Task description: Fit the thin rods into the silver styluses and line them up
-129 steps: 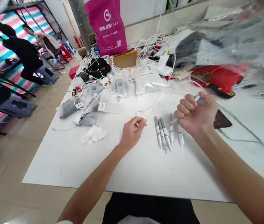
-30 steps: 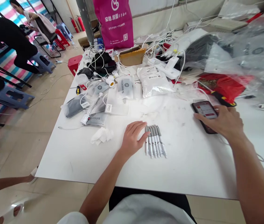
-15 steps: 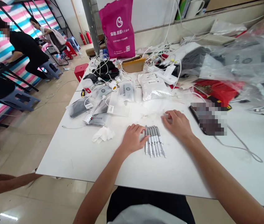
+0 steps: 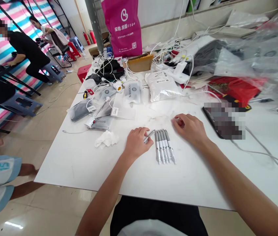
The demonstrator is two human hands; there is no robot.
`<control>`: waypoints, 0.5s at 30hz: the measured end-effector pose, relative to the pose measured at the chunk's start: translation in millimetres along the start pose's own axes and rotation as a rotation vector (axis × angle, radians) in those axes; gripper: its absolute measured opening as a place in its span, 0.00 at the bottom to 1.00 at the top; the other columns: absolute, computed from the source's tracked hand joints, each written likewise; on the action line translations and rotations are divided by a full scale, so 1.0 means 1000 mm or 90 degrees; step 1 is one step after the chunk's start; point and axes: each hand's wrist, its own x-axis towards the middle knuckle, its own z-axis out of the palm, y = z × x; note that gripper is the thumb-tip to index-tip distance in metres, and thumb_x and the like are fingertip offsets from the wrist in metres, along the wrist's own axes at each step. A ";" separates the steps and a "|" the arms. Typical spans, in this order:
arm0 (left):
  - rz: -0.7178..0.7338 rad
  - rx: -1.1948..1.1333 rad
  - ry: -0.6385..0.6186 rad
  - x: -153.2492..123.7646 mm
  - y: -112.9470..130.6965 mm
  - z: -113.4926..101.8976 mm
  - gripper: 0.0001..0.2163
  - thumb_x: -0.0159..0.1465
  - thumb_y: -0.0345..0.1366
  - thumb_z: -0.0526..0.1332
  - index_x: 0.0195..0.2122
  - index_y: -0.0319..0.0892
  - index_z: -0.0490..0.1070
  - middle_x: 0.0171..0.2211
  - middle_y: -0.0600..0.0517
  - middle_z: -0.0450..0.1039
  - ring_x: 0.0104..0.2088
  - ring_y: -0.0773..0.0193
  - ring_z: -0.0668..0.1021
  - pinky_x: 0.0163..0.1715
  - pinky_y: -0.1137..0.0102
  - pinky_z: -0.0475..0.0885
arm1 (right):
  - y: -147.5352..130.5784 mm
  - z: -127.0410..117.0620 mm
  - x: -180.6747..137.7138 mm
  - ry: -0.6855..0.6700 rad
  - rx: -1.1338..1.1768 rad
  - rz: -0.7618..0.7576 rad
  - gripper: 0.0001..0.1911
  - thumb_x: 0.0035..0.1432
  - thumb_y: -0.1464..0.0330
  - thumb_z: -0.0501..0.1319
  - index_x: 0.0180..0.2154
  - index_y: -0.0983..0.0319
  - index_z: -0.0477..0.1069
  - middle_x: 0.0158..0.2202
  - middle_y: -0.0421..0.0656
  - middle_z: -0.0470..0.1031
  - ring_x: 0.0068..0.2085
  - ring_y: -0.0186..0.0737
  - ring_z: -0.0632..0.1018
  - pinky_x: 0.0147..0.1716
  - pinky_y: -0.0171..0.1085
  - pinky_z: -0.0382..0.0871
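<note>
**Left hand** [image 4: 136, 143]: fingers closed around one silver pen [image 4: 149, 135], grip shut on the barrel. The pen's exposed end angles up and to the right, just beside the top of the row.

**Right hand** [image 4: 189, 129]: palm down at the table surface, fingers loosely curled and open, nothing held. Located just right of the row, not in contact with it.

**Row of pens** [image 4: 163, 147]: five silver-and-white pens (count best read from this angle) lie side by side, slightly fanned, on the white work table [image 4: 80, 170], between both hands.

**Surroundings:** a crumpled tissue [image 4: 106, 138] lies near the left hand. A smartphone [image 4: 210, 118] lies farther right (screen pixelated, contents unreadable), with a grey cable [image 4: 259, 152] beyond it. A white foil pouch [image 4: 161, 87] sits toward the far side of the table. A seated co-worker [image 4: 23, 46] is well apart, at far left.
</note>
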 end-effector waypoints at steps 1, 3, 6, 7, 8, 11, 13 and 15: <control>-0.011 -0.011 0.003 0.000 0.000 0.000 0.13 0.62 0.30 0.63 0.48 0.45 0.73 0.38 0.52 0.79 0.38 0.58 0.79 0.46 0.60 0.72 | 0.000 0.000 0.000 -0.003 0.001 0.002 0.14 0.68 0.57 0.58 0.42 0.59 0.77 0.30 0.45 0.77 0.34 0.46 0.75 0.36 0.42 0.61; -0.036 -0.053 0.008 0.000 0.001 -0.002 0.12 0.62 0.30 0.64 0.47 0.45 0.74 0.38 0.52 0.80 0.36 0.60 0.78 0.46 0.60 0.72 | 0.000 -0.001 0.001 -0.003 0.001 0.004 0.14 0.68 0.57 0.59 0.42 0.59 0.77 0.31 0.45 0.78 0.34 0.46 0.75 0.36 0.42 0.61; -0.086 -0.184 0.021 0.002 0.003 -0.008 0.12 0.61 0.31 0.65 0.47 0.45 0.77 0.38 0.51 0.80 0.34 0.62 0.78 0.43 0.63 0.73 | 0.000 -0.001 0.000 -0.005 -0.004 0.006 0.14 0.68 0.58 0.59 0.42 0.58 0.77 0.31 0.45 0.78 0.35 0.47 0.76 0.36 0.41 0.61; -0.108 -0.244 0.027 0.003 0.004 -0.010 0.12 0.61 0.31 0.66 0.47 0.44 0.78 0.38 0.51 0.81 0.35 0.63 0.78 0.42 0.65 0.73 | 0.000 0.000 0.000 -0.007 -0.006 0.006 0.13 0.68 0.57 0.59 0.42 0.58 0.77 0.32 0.45 0.78 0.36 0.47 0.76 0.36 0.41 0.61; -0.132 -0.309 0.031 0.004 0.005 -0.013 0.13 0.61 0.32 0.67 0.47 0.44 0.79 0.38 0.51 0.81 0.35 0.63 0.79 0.40 0.66 0.72 | 0.001 0.000 0.000 -0.009 -0.008 0.006 0.14 0.68 0.57 0.59 0.41 0.58 0.77 0.32 0.45 0.79 0.36 0.46 0.76 0.35 0.41 0.60; -0.204 -0.502 0.037 0.008 0.006 -0.019 0.13 0.62 0.36 0.69 0.49 0.43 0.81 0.38 0.50 0.80 0.37 0.64 0.80 0.38 0.69 0.71 | 0.002 0.001 0.000 -0.003 -0.009 0.004 0.14 0.68 0.57 0.59 0.41 0.58 0.77 0.32 0.45 0.79 0.35 0.46 0.76 0.35 0.41 0.60; -0.234 -0.597 0.045 0.010 0.005 -0.022 0.13 0.63 0.38 0.69 0.48 0.43 0.82 0.38 0.49 0.80 0.37 0.64 0.79 0.38 0.69 0.71 | 0.002 0.002 -0.001 0.000 -0.007 0.002 0.13 0.68 0.58 0.59 0.42 0.59 0.77 0.31 0.45 0.78 0.35 0.46 0.76 0.35 0.41 0.60; -0.248 -0.663 0.057 0.013 0.003 -0.024 0.13 0.62 0.40 0.70 0.46 0.43 0.83 0.40 0.49 0.80 0.38 0.64 0.79 0.39 0.69 0.71 | 0.002 0.002 -0.001 -0.002 -0.008 0.001 0.13 0.68 0.58 0.59 0.42 0.58 0.77 0.31 0.45 0.79 0.34 0.46 0.76 0.34 0.41 0.59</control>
